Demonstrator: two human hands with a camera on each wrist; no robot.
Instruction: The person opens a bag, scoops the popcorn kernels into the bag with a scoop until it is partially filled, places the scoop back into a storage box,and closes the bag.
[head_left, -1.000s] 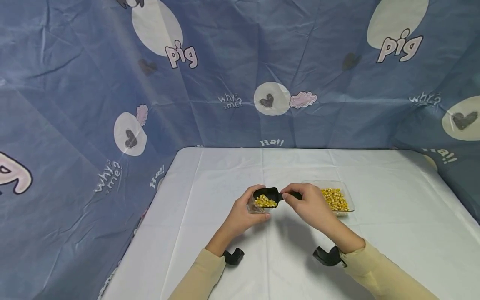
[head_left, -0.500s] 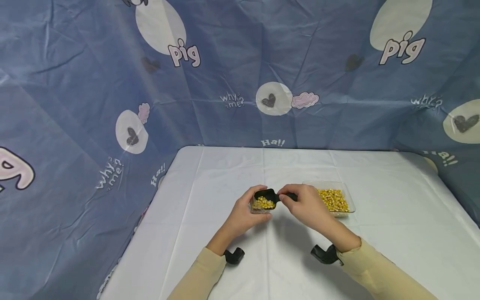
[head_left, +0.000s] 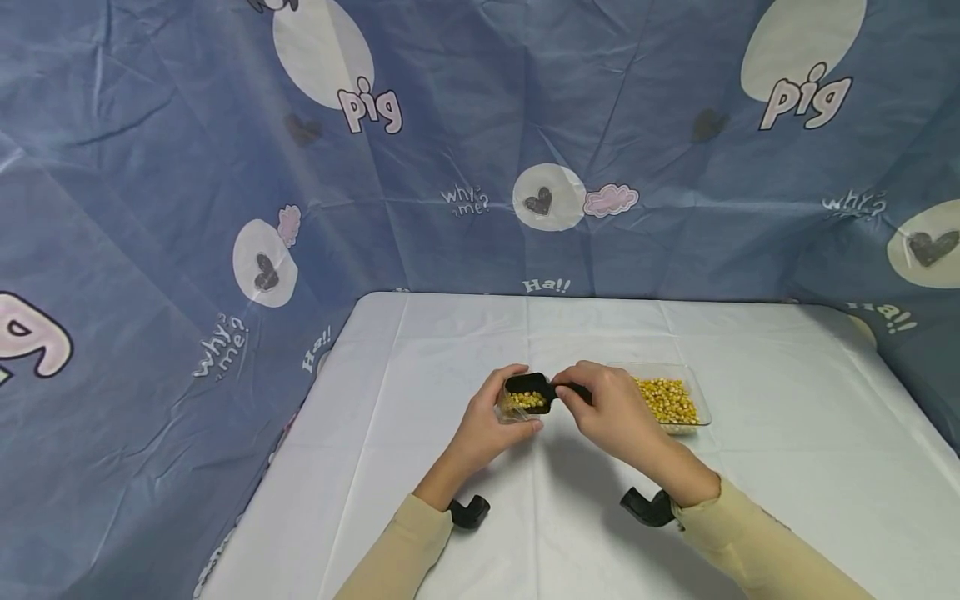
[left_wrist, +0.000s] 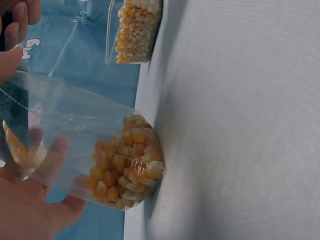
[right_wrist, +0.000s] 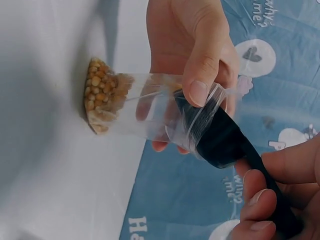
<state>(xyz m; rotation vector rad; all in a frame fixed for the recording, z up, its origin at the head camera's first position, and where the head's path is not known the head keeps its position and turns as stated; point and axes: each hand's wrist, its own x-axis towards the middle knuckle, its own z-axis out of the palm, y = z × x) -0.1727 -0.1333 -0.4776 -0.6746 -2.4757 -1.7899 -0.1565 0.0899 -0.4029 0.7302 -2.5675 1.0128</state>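
Note:
My left hand (head_left: pixel 480 433) grips a clear plastic bag (left_wrist: pixel 82 107) near its mouth, thumb on one side and fingers on the other. Yellow corn kernels (left_wrist: pixel 127 167) fill the bag's lower end, close over the white cloth; whether it touches is unclear. With the thumb and fingers of my right hand (head_left: pixel 618 412) I hold a black scoop (right_wrist: pixel 225 140) by its handle. The scoop's head sits inside the bag's mouth, tilted toward the bag, and some kernels (head_left: pixel 527 400) lie in it. Part of the scoop shows only through the plastic.
A clear rectangular container (head_left: pixel 702 402) of corn kernels stands on the white-covered table (head_left: pixel 420 358), just beyond my right hand. Behind the table hangs a blue printed cloth (head_left: pixel 450 117). Black wrist mounts (head_left: pixel 470 512) stick out near both sleeves.
My right hand has shifted slightly left, bringing the scoop farther into the bag's mouth and tilting it. Fewer kernels show in the scoop now. My left hand has stayed almost in place.

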